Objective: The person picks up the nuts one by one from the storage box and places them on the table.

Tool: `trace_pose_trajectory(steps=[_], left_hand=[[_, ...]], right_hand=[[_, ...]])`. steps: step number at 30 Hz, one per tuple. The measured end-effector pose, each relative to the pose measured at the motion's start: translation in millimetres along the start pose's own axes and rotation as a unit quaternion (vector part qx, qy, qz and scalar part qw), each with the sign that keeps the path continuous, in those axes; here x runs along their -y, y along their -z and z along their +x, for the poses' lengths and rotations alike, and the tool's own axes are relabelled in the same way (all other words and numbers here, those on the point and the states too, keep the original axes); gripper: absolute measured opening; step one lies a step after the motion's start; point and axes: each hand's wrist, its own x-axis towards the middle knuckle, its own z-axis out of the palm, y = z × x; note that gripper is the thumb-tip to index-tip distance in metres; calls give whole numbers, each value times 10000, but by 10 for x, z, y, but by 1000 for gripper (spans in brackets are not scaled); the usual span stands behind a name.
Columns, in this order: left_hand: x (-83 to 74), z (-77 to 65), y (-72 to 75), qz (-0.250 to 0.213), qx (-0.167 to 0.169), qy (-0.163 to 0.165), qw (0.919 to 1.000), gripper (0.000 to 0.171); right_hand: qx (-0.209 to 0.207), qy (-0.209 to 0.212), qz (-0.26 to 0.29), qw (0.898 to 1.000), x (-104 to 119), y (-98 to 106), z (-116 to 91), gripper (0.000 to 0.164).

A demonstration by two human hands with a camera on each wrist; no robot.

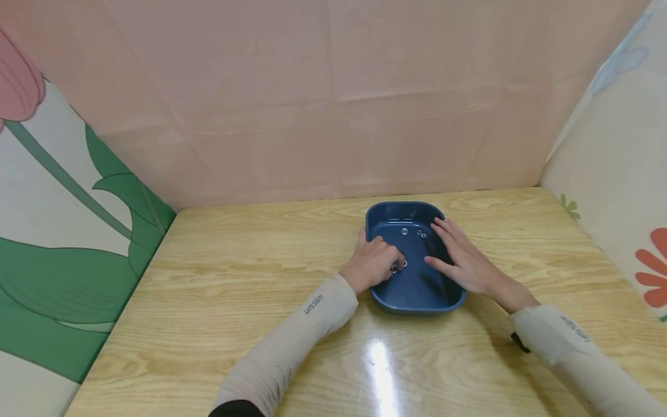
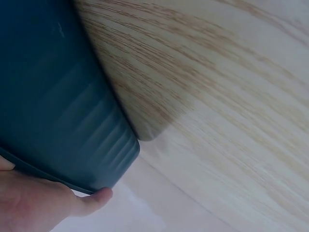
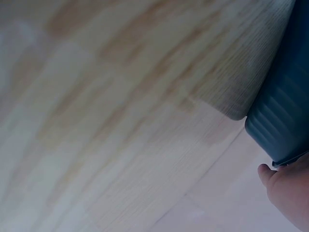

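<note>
A dark blue rectangular tray (image 1: 419, 307) with rounded corners stands on the table. My left hand (image 1: 371, 262) reaches over its left wall, with curled fingers pinching a small shiny metal nut (image 1: 394, 269) low in the tray; the fingers partly cover it. Beside the fingertips lies another ring-shaped metal nut (image 1: 405, 264). Several similar small nuts (image 1: 405, 231) lie toward the tray's far end. Over the right wall, my right hand (image 1: 466, 260) rests with spread, fairly straight fingers and holds no nut. The left wrist view shows one finger (image 2: 99, 197) against the tray's outside.
The wood-grain table (image 1: 250, 255) extends on both sides of the tray. Behind it hangs a pinkish cloth wall (image 1: 323, 133). Flower-patterned panels (image 1: 68, 278) border the left and right. Light reflects off the table in front of the tray.
</note>
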Motion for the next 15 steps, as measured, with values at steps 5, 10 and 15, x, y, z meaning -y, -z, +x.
trace_pose_trajectory(steps=[5, 10, 15], left_hand=[[-1, 1, -14, 62, -24, 30, 10000, 14], [8, 8, -12, 28, -29, 58, 10000, 11], [11, 17, -14, -19, -97, 55, 9999, 14]], right_hand=[[1, 1, -3, 10000, 1, -7, -2, 81], [17, -34, 0, 10000, 8, 3, -3, 82], [-11, -35, -5, 10000, 7, 15, -9, 82]])
